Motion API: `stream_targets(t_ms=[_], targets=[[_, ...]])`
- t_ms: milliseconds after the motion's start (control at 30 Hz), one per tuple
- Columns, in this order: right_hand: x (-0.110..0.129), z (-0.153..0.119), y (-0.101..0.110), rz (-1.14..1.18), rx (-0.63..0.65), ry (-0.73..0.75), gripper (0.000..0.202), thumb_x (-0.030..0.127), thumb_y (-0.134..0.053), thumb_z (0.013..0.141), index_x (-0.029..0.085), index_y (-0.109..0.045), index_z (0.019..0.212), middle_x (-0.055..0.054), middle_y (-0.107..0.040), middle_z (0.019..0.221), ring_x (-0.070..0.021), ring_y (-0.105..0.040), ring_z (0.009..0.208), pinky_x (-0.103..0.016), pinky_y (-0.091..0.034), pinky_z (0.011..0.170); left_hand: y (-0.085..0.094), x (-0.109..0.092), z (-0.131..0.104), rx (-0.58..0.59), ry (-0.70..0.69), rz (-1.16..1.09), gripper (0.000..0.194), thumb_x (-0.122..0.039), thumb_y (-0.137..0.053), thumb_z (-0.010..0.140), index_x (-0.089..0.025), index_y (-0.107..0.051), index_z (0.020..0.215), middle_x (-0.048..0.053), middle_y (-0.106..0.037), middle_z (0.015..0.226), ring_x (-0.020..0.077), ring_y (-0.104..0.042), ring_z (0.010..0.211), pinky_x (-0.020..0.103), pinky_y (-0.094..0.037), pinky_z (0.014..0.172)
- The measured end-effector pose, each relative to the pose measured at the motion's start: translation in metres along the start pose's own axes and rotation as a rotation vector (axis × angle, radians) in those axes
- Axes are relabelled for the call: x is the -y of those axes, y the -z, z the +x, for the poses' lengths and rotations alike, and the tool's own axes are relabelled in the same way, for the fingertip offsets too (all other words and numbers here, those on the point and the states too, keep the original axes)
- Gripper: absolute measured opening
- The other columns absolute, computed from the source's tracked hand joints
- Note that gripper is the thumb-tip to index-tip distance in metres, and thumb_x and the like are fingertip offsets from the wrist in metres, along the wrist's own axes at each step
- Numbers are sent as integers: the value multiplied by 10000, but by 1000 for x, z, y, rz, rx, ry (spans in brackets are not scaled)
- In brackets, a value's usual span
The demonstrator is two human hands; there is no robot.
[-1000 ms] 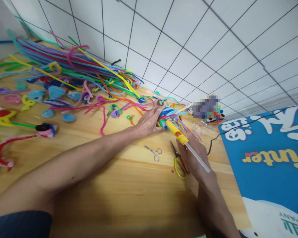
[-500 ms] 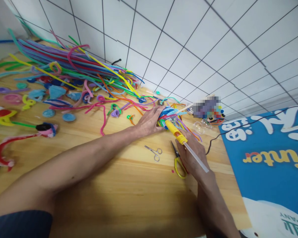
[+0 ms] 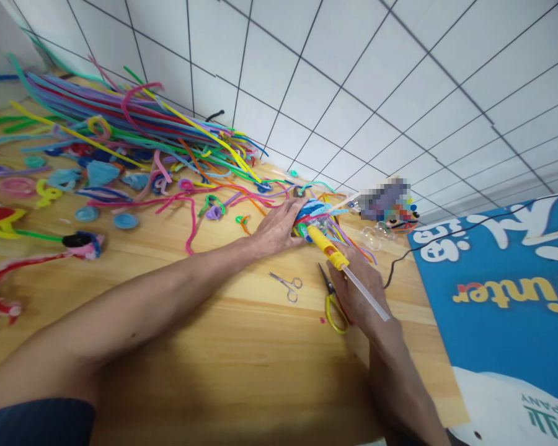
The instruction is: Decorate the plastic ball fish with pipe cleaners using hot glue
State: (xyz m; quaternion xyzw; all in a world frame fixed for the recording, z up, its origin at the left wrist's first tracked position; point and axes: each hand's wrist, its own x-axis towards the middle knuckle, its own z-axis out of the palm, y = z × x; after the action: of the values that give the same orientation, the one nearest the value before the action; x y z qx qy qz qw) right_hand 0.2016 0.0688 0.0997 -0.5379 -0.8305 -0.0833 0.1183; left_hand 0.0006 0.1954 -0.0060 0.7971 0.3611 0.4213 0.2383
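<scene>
Toward the back of the table, my left hand (image 3: 278, 230) is closed around a colourful pipe-cleaner piece (image 3: 312, 210) with blue, pink and green parts. Its fingertips are partly hidden behind the piece. A yellow hot glue gun (image 3: 326, 248) is in my right hand (image 3: 360, 282), with a clear glue stick poking out of its rear. The gun's front end is close to the green part of the piece; whether it touches, I cannot tell. Beside my right hand lie yellow-handled scissors (image 3: 335, 313), partly covered by it. Small metal scissors (image 3: 288, 286) rest between my forearms.
Many loose pipe cleaners (image 3: 121, 118) fill the back left. Finished-looking pipe-cleaner shapes (image 3: 81, 241) and blue discs (image 3: 126, 221) lie at left. Clear plastic balls (image 3: 372, 236), a dark cable (image 3: 395, 263) and a blue printed board (image 3: 506, 322) are on the right. A tiled wall (image 3: 335, 80) bounds the back.
</scene>
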Motion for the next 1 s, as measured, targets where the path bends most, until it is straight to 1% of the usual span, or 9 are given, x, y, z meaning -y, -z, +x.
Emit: stream_targets(t_ms=[167, 267, 367, 567, 733, 833, 1000], targets=[[2, 1, 1, 5, 12, -7, 387, 255, -458, 1083, 194, -565, 1450, -163, -757, 1326, -323, -748, 1198, -466, -639, 944, 1, -1, 0, 4, -4, -2, 1002, -430, -844, 846, -237, -287, 1656, 174, -439, 1680, 365, -437, 1577, 553, -434, 1268], [1, 1, -2, -3, 6, -3, 397, 246, -460, 1079, 171, -568, 1453, -169, -763, 1303, -321, -762, 1149, -453, -643, 906, 2, -2, 0, 9, 13, 10, 1002, -424, -844, 844, -235, -284, 1653, 185, -442, 1673, 370, -450, 1567, 562, -445, 1255], [1, 1, -3, -14, 23, -31, 402, 236, -469, 1072, 168, -582, 1452, -161, -774, 1272, -312, -773, 1100, -430, -642, 868, 3, -2, 0, 7, 0, 15, 982, -408, -841, 847, -225, -299, 1644, 190, -456, 1657, 359, -470, 1550, 550, -451, 1251], [5, 1, -1, 5, 74, -57, 389, 223, -467, 1071, 179, -582, 1440, -150, -765, 1304, -299, -760, 1112, -427, -632, 890, 3, 0, 0, -4, -17, -5, 987, -392, -849, 838, -256, -298, 1645, 180, -471, 1642, 361, -480, 1538, 566, -456, 1243], [5, -1, 0, 18, 54, -32, 369, 209, -453, 1076, 177, -585, 1420, -150, -770, 1270, -294, -753, 1118, -423, -625, 888, 2, 1, 0, -3, -16, -15, 990, -393, -851, 833, -244, -302, 1644, 191, -461, 1648, 374, -472, 1541, 578, -456, 1239], [5, -1, 0, 10, 38, -46, 361, 223, -456, 1078, 184, -596, 1409, -142, -775, 1246, -295, -759, 1079, -416, -626, 853, 2, 1, 0, -8, -23, -20, 981, -397, -849, 839, -237, -305, 1640, 192, -459, 1650, 370, -464, 1547, 575, -451, 1244], [5, 0, -1, 7, 20, -53, 365, 232, -484, 1069, 186, -599, 1412, -136, -782, 1213, -294, -764, 1089, -402, -626, 862, 1, 1, 1, -12, -29, -16, 974, -373, -843, 841, -238, -301, 1639, 185, -465, 1645, 363, -477, 1541, 559, -458, 1242]])
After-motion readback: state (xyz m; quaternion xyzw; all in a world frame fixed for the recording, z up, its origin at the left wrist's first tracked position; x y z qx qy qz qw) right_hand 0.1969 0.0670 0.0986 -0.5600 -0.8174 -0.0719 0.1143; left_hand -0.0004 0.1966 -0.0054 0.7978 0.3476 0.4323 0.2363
